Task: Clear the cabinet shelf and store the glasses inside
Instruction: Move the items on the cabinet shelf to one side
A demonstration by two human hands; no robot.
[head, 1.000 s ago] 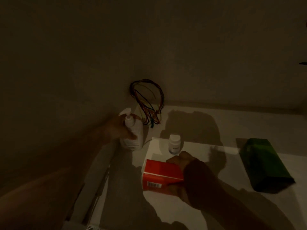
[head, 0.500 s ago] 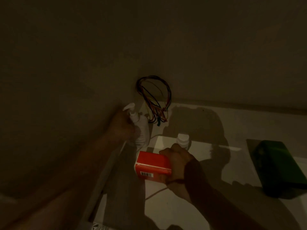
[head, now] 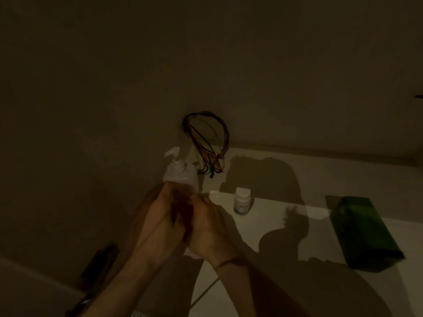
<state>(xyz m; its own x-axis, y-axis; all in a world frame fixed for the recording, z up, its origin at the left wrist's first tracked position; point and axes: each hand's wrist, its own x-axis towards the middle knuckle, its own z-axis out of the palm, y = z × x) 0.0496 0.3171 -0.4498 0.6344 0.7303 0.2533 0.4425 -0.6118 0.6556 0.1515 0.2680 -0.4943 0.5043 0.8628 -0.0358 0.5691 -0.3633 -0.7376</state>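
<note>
Both hands have come together at the pump bottle (head: 180, 173), in the shelf's (head: 286, 227) left back corner just left of the hanging wires (head: 207, 143). The left hand (head: 158, 216) has slid down to grip the bottle's lower body, while the right hand (head: 208, 225) has carried the red box (head: 183, 210) across; the box is now squeezed between the two hands, with only a dark sliver showing. Whether the right fingers also touch the bottle cannot be told. Two items are apparently being gathered for one removal. The small pill bottle (head: 242, 201) right of the pump bottle and the green packet (head: 364, 232) far right remain on the shelf. No glasses are visible.
</note>
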